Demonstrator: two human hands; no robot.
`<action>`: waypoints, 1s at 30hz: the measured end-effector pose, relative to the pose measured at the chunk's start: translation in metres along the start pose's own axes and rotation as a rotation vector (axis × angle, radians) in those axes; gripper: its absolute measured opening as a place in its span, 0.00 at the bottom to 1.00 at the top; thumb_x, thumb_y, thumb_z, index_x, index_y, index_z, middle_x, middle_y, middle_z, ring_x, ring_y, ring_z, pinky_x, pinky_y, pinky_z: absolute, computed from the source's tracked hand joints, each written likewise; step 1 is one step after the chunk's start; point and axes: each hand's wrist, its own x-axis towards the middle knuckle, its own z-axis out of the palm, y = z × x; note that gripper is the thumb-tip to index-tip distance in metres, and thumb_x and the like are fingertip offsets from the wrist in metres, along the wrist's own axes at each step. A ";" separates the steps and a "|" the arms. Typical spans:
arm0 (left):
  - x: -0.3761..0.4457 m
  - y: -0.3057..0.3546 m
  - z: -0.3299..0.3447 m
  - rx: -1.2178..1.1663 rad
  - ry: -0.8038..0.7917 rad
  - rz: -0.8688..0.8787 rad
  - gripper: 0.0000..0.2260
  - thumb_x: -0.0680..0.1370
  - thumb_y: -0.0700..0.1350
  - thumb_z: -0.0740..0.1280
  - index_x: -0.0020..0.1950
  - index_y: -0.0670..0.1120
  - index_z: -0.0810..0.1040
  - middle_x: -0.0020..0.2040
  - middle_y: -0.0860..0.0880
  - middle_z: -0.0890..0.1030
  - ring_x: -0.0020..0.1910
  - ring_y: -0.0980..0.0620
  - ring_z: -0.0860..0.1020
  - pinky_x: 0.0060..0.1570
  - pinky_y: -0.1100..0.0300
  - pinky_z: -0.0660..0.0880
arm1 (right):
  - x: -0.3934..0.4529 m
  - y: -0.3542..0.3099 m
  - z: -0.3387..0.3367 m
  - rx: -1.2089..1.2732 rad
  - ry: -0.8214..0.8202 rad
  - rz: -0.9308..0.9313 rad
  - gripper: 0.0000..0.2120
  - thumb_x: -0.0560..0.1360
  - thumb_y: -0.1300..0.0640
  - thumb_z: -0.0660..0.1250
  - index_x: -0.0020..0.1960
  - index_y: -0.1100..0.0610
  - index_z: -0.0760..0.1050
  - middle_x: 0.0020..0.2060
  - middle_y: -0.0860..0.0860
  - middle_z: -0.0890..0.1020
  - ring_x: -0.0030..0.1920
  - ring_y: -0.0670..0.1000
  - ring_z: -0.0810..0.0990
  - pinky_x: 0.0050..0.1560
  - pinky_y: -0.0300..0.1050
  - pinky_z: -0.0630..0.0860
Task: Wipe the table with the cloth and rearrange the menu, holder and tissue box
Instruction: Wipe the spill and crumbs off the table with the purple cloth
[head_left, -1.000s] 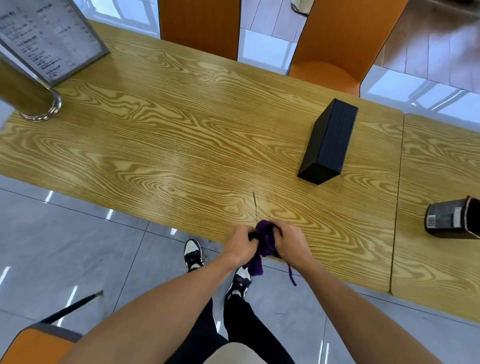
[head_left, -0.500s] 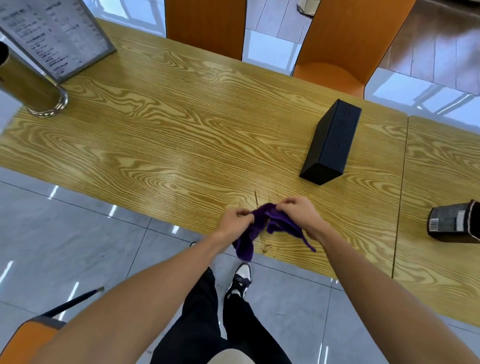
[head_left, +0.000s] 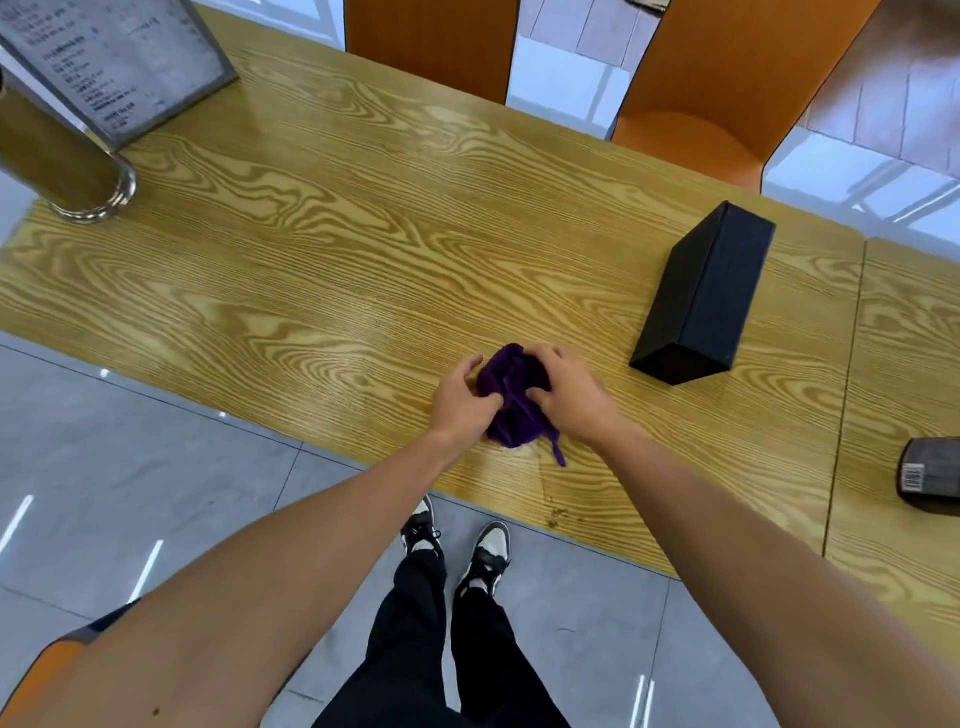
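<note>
A bunched purple cloth (head_left: 511, 395) rests on the wooden table (head_left: 337, 270) near its front edge. My left hand (head_left: 462, 402) grips its left side and my right hand (head_left: 569, 397) grips its right side and top. A black tissue box (head_left: 704, 296) lies on the table to the right of the cloth. The framed menu (head_left: 114, 57) stands at the far left corner. In front of it stands a shiny metal cylinder holder (head_left: 62, 161). A dark holder (head_left: 930, 475) lies on its side at the right edge, cut off by the frame.
Two orange chairs (head_left: 727, 88) stand beyond the far side of the table. A seam (head_left: 847, 384) divides this table from a second one on the right. My feet (head_left: 457, 540) stand on grey floor tiles at the front edge. An orange chair corner (head_left: 36, 680) shows bottom left.
Both hands carried the cloth from the table's front edge onto the tabletop and bunched it together. I stepped closer to the table.
</note>
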 end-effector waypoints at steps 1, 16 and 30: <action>-0.002 -0.002 0.001 0.071 -0.008 0.062 0.26 0.73 0.34 0.73 0.70 0.47 0.73 0.51 0.51 0.82 0.51 0.51 0.81 0.48 0.63 0.78 | -0.002 -0.001 0.003 -0.074 0.038 0.005 0.26 0.78 0.56 0.71 0.73 0.49 0.68 0.65 0.52 0.74 0.64 0.55 0.74 0.59 0.53 0.77; -0.028 -0.027 0.022 0.711 -0.073 0.233 0.21 0.78 0.46 0.70 0.71 0.55 0.73 0.57 0.51 0.72 0.49 0.47 0.80 0.48 0.49 0.81 | -0.036 0.003 0.020 -0.260 0.015 0.054 0.17 0.77 0.52 0.67 0.65 0.54 0.75 0.59 0.52 0.78 0.58 0.56 0.76 0.50 0.50 0.74; -0.077 -0.059 0.028 0.643 -0.100 0.183 0.15 0.78 0.47 0.67 0.64 0.57 0.78 0.54 0.51 0.74 0.49 0.48 0.80 0.48 0.50 0.79 | -0.086 0.011 0.036 -0.132 -0.092 0.073 0.07 0.73 0.51 0.68 0.48 0.52 0.80 0.45 0.48 0.78 0.45 0.52 0.77 0.38 0.46 0.70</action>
